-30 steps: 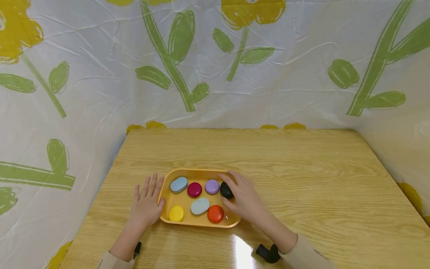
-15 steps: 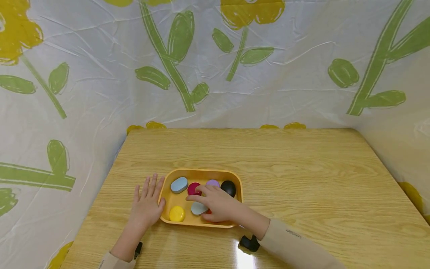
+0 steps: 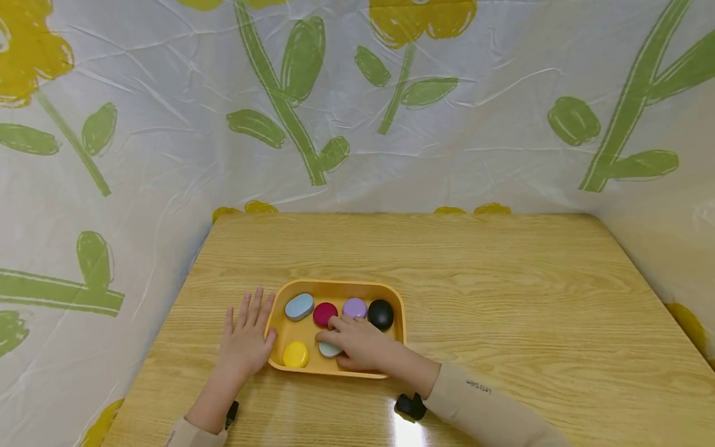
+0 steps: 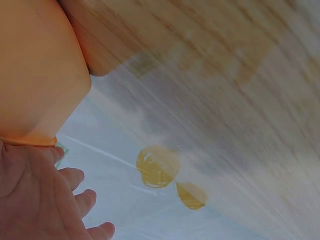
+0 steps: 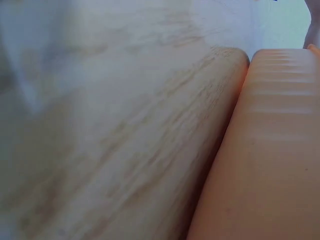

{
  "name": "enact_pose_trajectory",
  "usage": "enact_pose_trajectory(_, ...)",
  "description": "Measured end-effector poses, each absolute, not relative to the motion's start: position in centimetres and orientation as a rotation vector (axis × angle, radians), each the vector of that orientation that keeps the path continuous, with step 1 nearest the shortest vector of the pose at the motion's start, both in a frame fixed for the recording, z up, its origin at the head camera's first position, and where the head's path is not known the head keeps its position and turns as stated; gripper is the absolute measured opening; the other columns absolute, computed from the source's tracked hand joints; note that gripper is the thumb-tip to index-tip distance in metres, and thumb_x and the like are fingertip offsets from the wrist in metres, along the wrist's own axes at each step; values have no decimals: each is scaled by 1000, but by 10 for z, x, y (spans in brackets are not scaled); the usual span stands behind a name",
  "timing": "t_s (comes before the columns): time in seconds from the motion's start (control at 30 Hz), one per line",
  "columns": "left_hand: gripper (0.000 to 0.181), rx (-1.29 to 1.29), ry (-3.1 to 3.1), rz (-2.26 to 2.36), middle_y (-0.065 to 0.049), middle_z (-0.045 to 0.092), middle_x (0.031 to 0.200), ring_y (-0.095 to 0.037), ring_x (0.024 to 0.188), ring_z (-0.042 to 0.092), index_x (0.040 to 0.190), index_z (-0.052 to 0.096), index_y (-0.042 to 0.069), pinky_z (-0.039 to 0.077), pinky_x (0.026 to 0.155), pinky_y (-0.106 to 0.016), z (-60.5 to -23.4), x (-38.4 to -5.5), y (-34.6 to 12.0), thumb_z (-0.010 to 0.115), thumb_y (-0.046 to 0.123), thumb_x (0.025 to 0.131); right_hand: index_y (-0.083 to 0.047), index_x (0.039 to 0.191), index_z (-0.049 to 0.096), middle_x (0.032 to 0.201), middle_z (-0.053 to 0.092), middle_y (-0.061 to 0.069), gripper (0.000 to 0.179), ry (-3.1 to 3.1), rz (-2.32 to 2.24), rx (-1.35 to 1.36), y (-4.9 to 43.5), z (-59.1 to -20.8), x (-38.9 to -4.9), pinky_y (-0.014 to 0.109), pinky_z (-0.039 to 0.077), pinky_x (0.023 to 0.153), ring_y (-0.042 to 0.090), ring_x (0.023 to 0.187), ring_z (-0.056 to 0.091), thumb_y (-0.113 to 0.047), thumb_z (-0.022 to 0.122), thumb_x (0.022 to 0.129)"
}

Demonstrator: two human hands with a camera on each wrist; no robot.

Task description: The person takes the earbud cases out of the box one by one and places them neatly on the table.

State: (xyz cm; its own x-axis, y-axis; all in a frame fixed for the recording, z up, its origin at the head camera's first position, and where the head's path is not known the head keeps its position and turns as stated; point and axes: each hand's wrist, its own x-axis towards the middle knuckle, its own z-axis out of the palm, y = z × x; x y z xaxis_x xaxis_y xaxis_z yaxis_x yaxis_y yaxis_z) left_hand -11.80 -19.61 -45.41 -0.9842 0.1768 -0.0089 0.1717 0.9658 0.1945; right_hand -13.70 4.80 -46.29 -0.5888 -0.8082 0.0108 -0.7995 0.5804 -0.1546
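My left hand (image 3: 244, 351) lies flat with fingers spread on the table, its thumb side against the left wall of an orange tray (image 3: 335, 282). In the left wrist view the fingers (image 4: 85, 200) extend beside the tray's outer wall (image 4: 40, 65). My right hand (image 3: 360, 341) reaches into the tray, fingers and thumb bent around a smooth pale grey oval piece (image 3: 328, 350) whose left end shows. A red disc is hidden under this hand. Above its fingers lie a crimson disc (image 3: 325, 314), a lilac disc (image 3: 355, 307) and a round black piece (image 3: 381, 315).
Also in the tray are a light blue oval piece (image 3: 299, 307) and a yellow disc (image 3: 295, 354). The wooden table (image 3: 503, 279) extends well to the right. A white sheet (image 3: 475, 136) with printed flowers stands behind it. A black wrist device (image 3: 410, 407) hangs beneath the right forearm.
My right hand has moved left from the black piece to the pale grey oval, and its fingers have drawn in around it. My left hand has stayed put.
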Motion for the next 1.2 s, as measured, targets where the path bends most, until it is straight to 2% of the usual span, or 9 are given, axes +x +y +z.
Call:
enact_pose_trajectory(0.33, 60, 274, 3085, 318, -13, 9, 153, -34, 139, 5, 147, 18, 11, 0, 108, -56, -454, -118, -196, 42, 25, 94, -26, 122, 55, 104, 52, -3, 43, 2779, -213, -1404, 50, -455, -140, 23, 42, 67, 12, 88, 49, -28, 67, 81)
enact_pose_trajectory(0.57, 60, 277, 3084, 310, -14, 9, 153, -35, 139, 5, 147, 19, 10, 1, 108, -57, -453, -118, -196, 42, 25, 94, -24, 119, 56, 105, 53, 1, 41, 2847, -377, -1369, 68, -423, -151, 35, 45, 80, 18, 94, 50, -22, 68, 80)
enact_pose_trajectory(0.73, 60, 278, 3084, 293, -14, 9, 153, -34, 139, 4, 147, 18, 11, 2, 108, -58, -453, -117, -196, 42, 25, 94, -20, 120, 56, 107, 53, 5, 42, 2894, -508, -1286, 91, -403, -160, 42, 45, 82, 22, 97, 52, -18, 69, 80)
enact_pose_trajectory(0.9, 60, 280, 3087, 287, -14, 9, 153, -34, 139, 4, 147, 18, 11, 1, 108, -57, -454, -118, -195, 42, 25, 94, -17, 118, 58, 106, 54, 11, 44, 2989, -616, -1160, 122, -393, -168, 45, 44, 78, 28, 94, 53, -13, 72, 77)
enact_pose_trajectory(1.2, 59, 280, 3102, 286, -14, 11, 152, -35, 138, 7, 147, 20, 10, 3, 108, -58, -454, -116, -194, 43, 25, 94, -13, 116, 58, 103, 55, 14, 44, 3122, -620, -872, 184, -407, -183, 55, 43, 79, 32, 94, 53, -10, 73, 75)
